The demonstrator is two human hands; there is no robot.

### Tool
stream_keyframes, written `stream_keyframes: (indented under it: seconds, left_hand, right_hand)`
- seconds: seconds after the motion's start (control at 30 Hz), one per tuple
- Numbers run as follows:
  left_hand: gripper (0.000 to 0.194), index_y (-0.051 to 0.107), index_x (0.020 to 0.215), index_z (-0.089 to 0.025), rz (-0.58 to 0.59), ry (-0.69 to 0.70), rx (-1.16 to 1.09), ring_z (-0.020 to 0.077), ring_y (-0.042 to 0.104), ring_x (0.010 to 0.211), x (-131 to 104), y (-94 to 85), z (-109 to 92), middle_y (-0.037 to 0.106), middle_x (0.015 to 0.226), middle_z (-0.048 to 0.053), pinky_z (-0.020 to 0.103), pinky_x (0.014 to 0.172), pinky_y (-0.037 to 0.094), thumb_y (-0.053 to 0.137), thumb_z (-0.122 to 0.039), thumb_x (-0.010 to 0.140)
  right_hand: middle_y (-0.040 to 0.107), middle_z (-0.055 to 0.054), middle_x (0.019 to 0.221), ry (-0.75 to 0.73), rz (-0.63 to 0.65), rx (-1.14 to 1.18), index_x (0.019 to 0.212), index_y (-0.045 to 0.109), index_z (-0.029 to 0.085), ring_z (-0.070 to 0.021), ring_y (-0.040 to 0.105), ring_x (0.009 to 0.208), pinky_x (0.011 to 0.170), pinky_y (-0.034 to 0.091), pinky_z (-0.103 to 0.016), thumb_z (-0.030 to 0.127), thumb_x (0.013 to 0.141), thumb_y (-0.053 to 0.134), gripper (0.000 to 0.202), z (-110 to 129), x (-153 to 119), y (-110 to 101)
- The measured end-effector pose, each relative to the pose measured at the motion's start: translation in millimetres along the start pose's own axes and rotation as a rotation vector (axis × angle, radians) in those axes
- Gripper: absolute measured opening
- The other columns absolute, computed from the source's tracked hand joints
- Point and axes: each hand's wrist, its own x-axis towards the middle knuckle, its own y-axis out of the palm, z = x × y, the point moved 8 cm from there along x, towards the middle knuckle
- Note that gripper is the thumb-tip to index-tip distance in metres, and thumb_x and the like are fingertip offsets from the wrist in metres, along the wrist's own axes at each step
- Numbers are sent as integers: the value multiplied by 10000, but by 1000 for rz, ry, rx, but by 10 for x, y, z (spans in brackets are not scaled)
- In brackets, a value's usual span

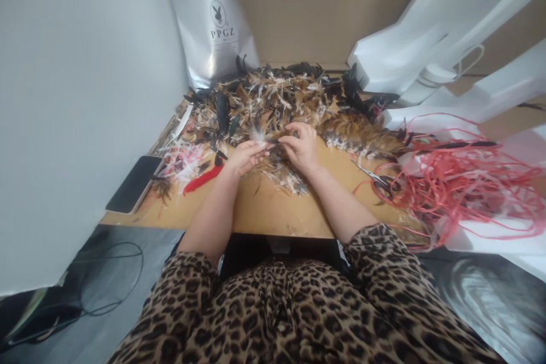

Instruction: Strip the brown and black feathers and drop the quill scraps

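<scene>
White-and-brown downy feather stood pinched in my left fingers, the nearer; long axis too blurred to tell | my right fingers curled just rightward, grip unclear | tan desk lay below | loose brown-and-black feather heap spread beyond

The tan table bears a heap of brown and black feathers; front-left of the heap lie a smartphone and red strip, front-right scissors and tangled red twine.

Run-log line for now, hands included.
left hand: holding feathers | right hand: beside them, grip unclear | nearby: feather pile, scissors, phone
</scene>
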Motion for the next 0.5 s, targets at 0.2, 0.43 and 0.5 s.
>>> stream_keyframes:
  seconds: [0.2,0.43,0.5]
  left_hand:
    - [128,653,777,-83,54,-67,4,70,626,590,-22,80,60,715,801,99,151,527,472,726,-137,687]
    - [136,683,736,-93,2,75,-9,38,588,577,-17,91,-62,696,721,53,127,543,452,754,-175,653]
    - [150,690,743,-95,0,140,-24,34,587,588,-21,86,-128,696,731,49,124,555,452,757,-194,652]
  right_hand:
    - [582,-57,1143,44,40,27,889,689,286,-230,459,1133,950,308,-433,291,856,499,193,-8,-5,20]
    - [591,-83,1130,173,-3,19,908,679,236,-250,463,1123,947,315,-436,292,841,521,180,-198,-38,2]
    - [592,-90,1124,233,-28,14,925,673,222,-257,469,1109,936,329,-436,285,824,541,178,-290,-50,-17]
